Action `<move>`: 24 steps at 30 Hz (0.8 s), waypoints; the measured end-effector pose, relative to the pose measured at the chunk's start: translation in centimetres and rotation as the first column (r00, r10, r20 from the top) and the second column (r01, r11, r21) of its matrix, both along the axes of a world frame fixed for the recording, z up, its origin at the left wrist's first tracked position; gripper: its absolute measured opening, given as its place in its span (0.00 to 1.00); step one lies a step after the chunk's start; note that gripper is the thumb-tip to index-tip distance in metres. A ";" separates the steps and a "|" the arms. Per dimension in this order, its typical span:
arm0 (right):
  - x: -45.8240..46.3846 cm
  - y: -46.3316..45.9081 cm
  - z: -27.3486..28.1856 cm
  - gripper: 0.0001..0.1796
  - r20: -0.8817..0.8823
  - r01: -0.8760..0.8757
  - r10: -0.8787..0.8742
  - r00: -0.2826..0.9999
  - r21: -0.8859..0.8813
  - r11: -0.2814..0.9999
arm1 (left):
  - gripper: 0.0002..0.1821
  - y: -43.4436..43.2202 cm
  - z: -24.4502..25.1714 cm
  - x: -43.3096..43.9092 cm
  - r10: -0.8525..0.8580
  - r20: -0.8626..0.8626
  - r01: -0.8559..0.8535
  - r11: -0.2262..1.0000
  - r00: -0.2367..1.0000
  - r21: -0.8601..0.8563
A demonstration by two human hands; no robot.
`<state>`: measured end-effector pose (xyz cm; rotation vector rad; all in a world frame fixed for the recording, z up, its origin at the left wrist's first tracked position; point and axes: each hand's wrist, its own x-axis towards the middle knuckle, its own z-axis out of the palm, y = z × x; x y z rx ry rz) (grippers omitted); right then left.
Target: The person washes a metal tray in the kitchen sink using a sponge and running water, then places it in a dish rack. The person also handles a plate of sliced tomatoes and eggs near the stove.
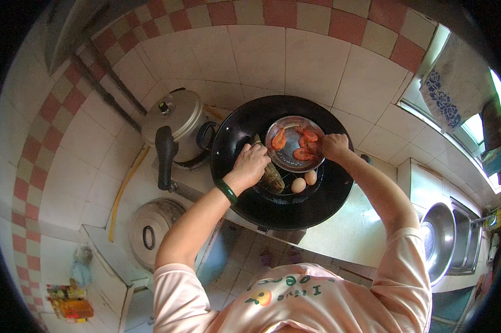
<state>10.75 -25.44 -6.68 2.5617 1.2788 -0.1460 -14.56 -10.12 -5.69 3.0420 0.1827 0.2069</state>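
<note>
A large black wok [250, 208] stands on the stove in front of me. Inside it, a round metal plate [290, 156] holds several orange-red cooked shrimp [305, 153]. My right hand [335, 146] has its fingers closed on the plate's right rim. At the plate's left edge, my left hand [252, 160] rests on a long, leaf-wrapped food parcel [273, 178]; whether its fingers grip the parcel or the plate's rim is hard to tell. Two eggs [298, 185] lie on a wire rack below the plate, to the right of the parcel.
A pressure cooker [188, 137] with a black handle is left of the wok. Nearer me on that side lies a round metal lid [156, 229]. A yellow hose [125, 187] runs down the left. To the right are a metal basin [440, 243] and a sink [463, 241].
</note>
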 end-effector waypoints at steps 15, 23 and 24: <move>1.2 1.7 0.9 0.14 -0.244 0.243 -0.189 0.951 0.217 0.945 | 0.14 -0.8 0.1 0.0 0.017 -0.022 -0.015 0.993 1.000 0.115; -5.1 -8.4 9.6 0.11 0.081 -0.185 0.170 0.982 0.578 0.795 | 0.15 -1.5 1.7 -1.1 0.013 0.054 -0.015 0.999 0.998 0.041; -6.0 -10.2 10.5 0.10 0.115 -0.216 0.186 0.976 0.651 0.728 | 0.15 -1.6 2.2 -1.4 0.012 0.064 -0.014 1.000 0.998 0.025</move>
